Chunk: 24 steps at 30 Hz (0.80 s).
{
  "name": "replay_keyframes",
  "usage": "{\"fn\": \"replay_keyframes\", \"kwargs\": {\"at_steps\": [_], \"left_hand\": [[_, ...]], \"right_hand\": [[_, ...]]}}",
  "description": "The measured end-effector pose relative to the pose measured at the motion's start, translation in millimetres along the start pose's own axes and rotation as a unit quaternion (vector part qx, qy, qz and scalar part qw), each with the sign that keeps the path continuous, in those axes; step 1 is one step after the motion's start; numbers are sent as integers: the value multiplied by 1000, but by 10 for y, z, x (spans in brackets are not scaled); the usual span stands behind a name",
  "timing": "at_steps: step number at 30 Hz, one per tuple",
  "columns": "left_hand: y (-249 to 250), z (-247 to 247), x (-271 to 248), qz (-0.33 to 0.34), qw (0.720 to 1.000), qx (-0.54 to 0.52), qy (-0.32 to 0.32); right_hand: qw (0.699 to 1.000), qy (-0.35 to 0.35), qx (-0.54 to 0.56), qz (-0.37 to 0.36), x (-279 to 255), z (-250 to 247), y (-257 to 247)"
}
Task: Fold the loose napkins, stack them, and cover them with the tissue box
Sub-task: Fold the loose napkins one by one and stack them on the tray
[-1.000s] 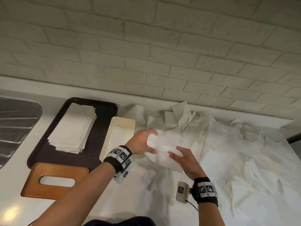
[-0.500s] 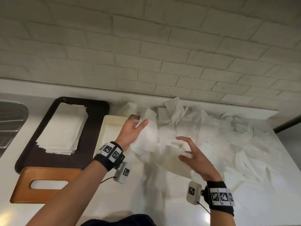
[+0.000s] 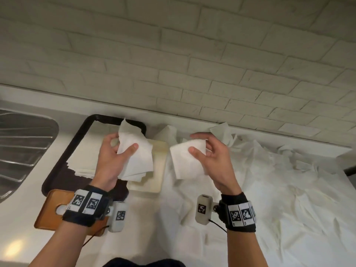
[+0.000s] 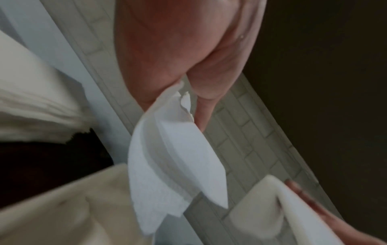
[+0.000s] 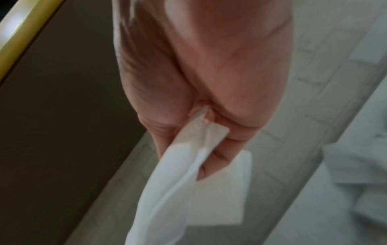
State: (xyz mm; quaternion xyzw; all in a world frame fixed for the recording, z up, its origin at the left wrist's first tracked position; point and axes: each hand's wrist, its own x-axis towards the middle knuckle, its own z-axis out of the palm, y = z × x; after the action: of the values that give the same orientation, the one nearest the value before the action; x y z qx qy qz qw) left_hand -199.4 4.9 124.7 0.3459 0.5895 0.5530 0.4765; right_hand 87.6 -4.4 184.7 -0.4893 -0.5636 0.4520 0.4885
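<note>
Hands parted, left hand (image 3: 113,157) and right hand (image 3: 210,157) each pinching napkin

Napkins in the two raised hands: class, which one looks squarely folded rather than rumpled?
The napkin in the right hand: a flat, neat rectangle. The napkin in the left hand has a corner sticking up and uneven layered edges.

My left wrist (image 3: 84,206) covers much of the wooden tissue box (image 3: 49,211), and my left hand (image 3: 111,157) hides part of the folded stack (image 3: 82,151) on the dark tray (image 3: 63,170). Both wrist views are blurred (edges of the napkins smear), and the sink (image 3: 23,143) is cut off at the frame's left edge.
</note>
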Motion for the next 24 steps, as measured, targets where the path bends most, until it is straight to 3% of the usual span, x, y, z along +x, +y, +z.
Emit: {"fn": "replay_keyframes", "kwargs": {"at_steps": [4, 8, 11, 13, 15, 17, 19, 20, 22, 23, 24], "left_hand": [[17, -463, -12, -5, 997, -39, 63], [-37, -748, -42, -4, 994, -49, 97], [-43, -791, -96, -9, 995, -55, 87], [-25, -769, -131, -2, 997, -54, 59], [30, -716, -161, 0, 998, -60, 34], [29, -674, -162, 0, 998, -62, 15], [48, -633, -165, 8, 998, -61, 4], [58, -608, -183, 12, 998, -60, -2], [84, -517, -209, 14, 998, -63, -22], [94, -461, -218, 13, 997, -59, -39], [104, -394, -222, 14, 997, -49, -57]], "right_hand": [[998, -15, 21, -53, 101, 501, -121], [987, -3, -156, 38, 273, 1042, 490], [942, -75, -292, 149, 385, 1456, 959], [895, -145, -371, 201, 412, 1652, 1119], [841, -211, -445, 224, 388, 1763, 1191], [810, -244, -490, 210, 348, 1756, 1177], [833, -215, -480, 172, 369, 1668, 1049], [866, -176, -442, 153, 368, 1593, 962], [943, -93, -278, 159, 399, 1449, 749], [966, -72, -150, 197, 408, 1393, 626], [968, -78, -21, 239, 419, 1344, 531]]}}
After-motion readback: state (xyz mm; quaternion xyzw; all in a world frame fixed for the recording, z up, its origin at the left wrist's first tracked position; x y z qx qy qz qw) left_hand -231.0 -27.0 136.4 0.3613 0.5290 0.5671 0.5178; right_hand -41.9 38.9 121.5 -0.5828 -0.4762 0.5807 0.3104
